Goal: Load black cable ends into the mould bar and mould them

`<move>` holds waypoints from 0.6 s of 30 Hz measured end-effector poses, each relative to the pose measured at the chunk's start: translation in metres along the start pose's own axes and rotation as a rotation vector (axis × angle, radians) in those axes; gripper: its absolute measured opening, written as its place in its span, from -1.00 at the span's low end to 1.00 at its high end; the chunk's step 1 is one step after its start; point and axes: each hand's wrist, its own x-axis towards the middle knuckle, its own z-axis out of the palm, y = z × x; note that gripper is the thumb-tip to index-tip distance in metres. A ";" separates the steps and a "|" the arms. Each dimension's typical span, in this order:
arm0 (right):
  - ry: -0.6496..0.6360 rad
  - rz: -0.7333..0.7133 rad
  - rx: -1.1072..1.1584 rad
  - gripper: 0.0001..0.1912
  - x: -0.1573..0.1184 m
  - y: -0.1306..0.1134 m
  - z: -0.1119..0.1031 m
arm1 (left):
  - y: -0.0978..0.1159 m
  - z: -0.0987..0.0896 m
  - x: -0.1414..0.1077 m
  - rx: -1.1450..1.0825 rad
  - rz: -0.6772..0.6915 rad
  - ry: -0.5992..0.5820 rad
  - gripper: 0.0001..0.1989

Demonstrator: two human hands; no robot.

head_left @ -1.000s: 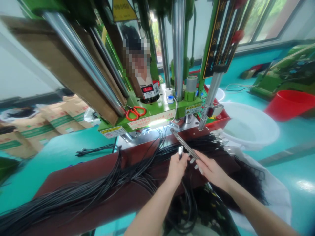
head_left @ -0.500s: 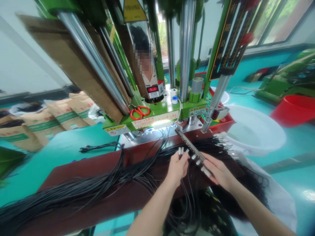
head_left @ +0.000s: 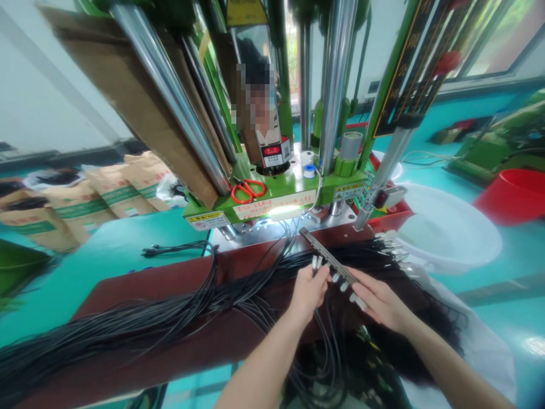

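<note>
My left hand is closed round several black cables, whose silvery connector ends poke up between thumb and fingers. My right hand grips the lower right end of a narrow metal bar. The bar slants up and left toward the machine, with several pale connectors along its lower edge. The fingertips of my left hand are at that edge. Black cables hang below my left hand. A thick bundle of black cables lies across the dark red table.
Ahead stands a green machine with steel columns and a lit work area. Orange-handled scissors lie on its ledge. To the right are a white basin and a red tub. Paper sacks stand at left.
The view has shifted slightly, so the machine sits further right in the picture. My left hand has come closer to the bar's edge, and the bar has moved a little left relative to the machine.
</note>
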 end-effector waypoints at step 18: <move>-0.086 0.100 0.077 -0.38 -0.001 -0.008 -0.007 | 0.006 -0.020 0.002 0.148 0.023 -0.108 -0.55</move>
